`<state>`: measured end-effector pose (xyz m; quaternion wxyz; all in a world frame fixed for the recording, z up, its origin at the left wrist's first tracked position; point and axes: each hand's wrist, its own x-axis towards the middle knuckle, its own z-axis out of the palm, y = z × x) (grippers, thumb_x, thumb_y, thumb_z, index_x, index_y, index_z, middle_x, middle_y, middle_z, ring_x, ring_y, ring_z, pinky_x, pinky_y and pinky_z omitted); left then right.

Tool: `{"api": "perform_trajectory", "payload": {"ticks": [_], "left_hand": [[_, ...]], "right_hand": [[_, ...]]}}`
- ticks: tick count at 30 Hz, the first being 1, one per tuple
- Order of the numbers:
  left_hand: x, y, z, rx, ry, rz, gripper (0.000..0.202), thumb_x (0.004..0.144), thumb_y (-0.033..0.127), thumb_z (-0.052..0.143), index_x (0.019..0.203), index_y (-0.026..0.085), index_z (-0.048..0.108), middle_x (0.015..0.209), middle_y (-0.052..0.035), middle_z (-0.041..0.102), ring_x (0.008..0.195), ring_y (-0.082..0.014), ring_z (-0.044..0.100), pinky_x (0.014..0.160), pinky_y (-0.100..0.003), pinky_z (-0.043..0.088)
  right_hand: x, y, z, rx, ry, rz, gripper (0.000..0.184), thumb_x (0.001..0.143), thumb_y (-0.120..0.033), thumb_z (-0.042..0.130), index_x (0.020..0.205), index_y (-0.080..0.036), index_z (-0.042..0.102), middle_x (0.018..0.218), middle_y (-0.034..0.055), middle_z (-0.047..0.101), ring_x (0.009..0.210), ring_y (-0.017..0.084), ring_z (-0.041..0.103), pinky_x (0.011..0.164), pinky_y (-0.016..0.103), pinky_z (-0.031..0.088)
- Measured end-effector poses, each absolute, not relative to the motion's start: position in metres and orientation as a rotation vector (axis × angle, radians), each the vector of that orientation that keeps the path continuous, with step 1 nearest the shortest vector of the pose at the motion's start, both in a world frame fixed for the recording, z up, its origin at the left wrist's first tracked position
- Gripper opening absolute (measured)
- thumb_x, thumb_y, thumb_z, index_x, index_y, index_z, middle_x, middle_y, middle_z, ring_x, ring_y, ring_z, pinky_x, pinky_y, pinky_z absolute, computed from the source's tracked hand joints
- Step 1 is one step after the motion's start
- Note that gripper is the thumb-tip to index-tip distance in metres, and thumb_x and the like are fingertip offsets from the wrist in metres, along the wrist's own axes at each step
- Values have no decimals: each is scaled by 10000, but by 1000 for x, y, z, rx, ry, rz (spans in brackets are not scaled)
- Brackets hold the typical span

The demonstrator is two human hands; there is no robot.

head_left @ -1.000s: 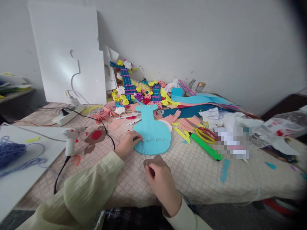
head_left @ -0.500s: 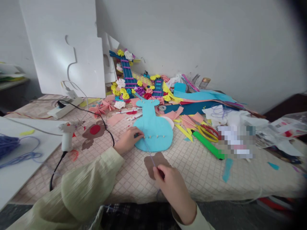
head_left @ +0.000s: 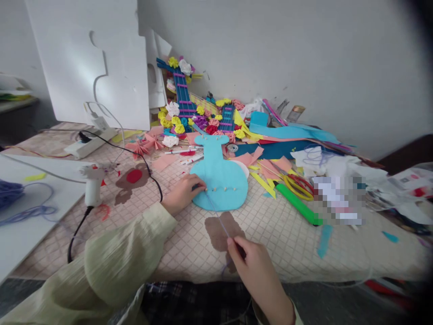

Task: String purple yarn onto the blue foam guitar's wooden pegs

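Observation:
A light-blue guitar-shaped cutout (head_left: 219,174) lies flat on the table, with a row of small pegs (head_left: 225,189) across its lower body and more at its top end. My left hand (head_left: 187,192) is closed at the cutout's left edge, thumb and finger pinching the purple yarn beside the leftmost peg. From there the yarn (head_left: 221,220) runs taut toward me, over a brown stain. Below the cutout, my right hand (head_left: 252,259) pinches the yarn between thumb and forefinger. What lies inside each pinch is partly hidden.
A white glue gun (head_left: 92,185) stands at left, its black cord arching near my left hand. Purple yarn (head_left: 11,198) lies on a white board. To the right are a green utility knife (head_left: 297,204), scissors (head_left: 297,187) and paper scraps. Paper flowers (head_left: 176,122) and small guitars fill the back.
My right hand has moved slightly right and down, and the stretch of yarn looks longer. My left hand keeps its pinch at the leftmost peg. The view has shifted a little.

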<state>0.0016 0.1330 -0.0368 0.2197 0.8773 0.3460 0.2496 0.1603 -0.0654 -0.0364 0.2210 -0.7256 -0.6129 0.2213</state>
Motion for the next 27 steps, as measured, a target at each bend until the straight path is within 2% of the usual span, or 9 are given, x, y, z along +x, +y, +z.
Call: {"api": "perform_trajectory", "payload": {"ticks": [7, 10, 13, 16, 18, 19, 22, 24, 27], "left_hand": [[1, 134, -34, 2431, 911, 727, 199, 820, 322, 487, 803, 180, 626, 818, -46, 631, 801, -188, 558, 772, -324, 417], [1, 138, -36, 2449, 927, 689, 219, 814, 351, 464, 801, 191, 613, 823, -49, 639, 804, -200, 566, 768, -329, 424], [2, 141, -37, 2460, 951, 644, 222, 802, 376, 451, 795, 211, 600, 829, -42, 645, 809, -205, 571, 768, -327, 433], [2, 142, -35, 2456, 960, 628, 220, 804, 386, 449, 809, 218, 591, 839, -35, 649, 808, -199, 572, 766, -318, 441], [3, 141, -34, 2449, 964, 626, 217, 805, 388, 452, 811, 220, 590, 837, -30, 653, 805, -196, 572, 766, -316, 444], [3, 141, -34, 2444, 967, 628, 218, 804, 390, 453, 808, 221, 591, 832, -28, 655, 804, -197, 573, 765, -317, 445], [3, 142, -34, 2427, 973, 633, 235, 802, 407, 456, 800, 219, 596, 822, -34, 657, 802, -203, 578, 763, -327, 451], [3, 143, -35, 2422, 968, 643, 251, 793, 425, 461, 788, 217, 601, 812, -45, 658, 789, -209, 584, 747, -332, 458], [3, 143, -34, 2426, 964, 648, 250, 774, 431, 472, 761, 221, 608, 791, -48, 662, 770, -215, 592, 729, -335, 464]], "right_hand": [[173, -78, -19, -1993, -1726, 592, 277, 868, -280, 416, 632, -181, 520, 580, -13, 539, 545, 111, 482, 539, 236, 312], [194, -86, -14, -1906, -1698, 578, 167, 841, -232, 474, 745, -198, 607, 742, 0, 608, 733, 128, 551, 681, 233, 399], [236, -92, -11, -1915, -1594, 434, 182, 846, -278, 472, 839, -198, 635, 848, 25, 638, 835, 139, 570, 768, 244, 433], [300, -87, -5, -2077, -1414, 156, 306, 866, -385, 402, 866, -182, 631, 868, 56, 659, 790, 162, 592, 705, 265, 464], [347, -75, 1, -2148, -1318, 40, 373, 880, -399, 343, 992, -146, 593, 874, 93, 657, 737, 188, 587, 657, 305, 463], [370, -67, 4, -2178, -1289, -12, 385, 887, -381, 318, 1054, -133, 561, 893, 106, 655, 734, 197, 583, 670, 328, 459], [425, -35, 8, -2225, -1337, -63, 374, 893, -285, 324, 1204, -125, 456, 1047, 121, 618, 887, 209, 563, 811, 371, 427], [447, -13, 6, -2247, -1408, -50, 358, 893, -260, 383, 1224, -136, 440, 1084, 115, 594, 952, 203, 549, 869, 393, 407], [463, 13, -4, -2275, -1494, -36, 312, 885, -297, 468, 1163, -156, 492, 1124, 87, 552, 1013, 197, 530, 895, 423, 409]]}}
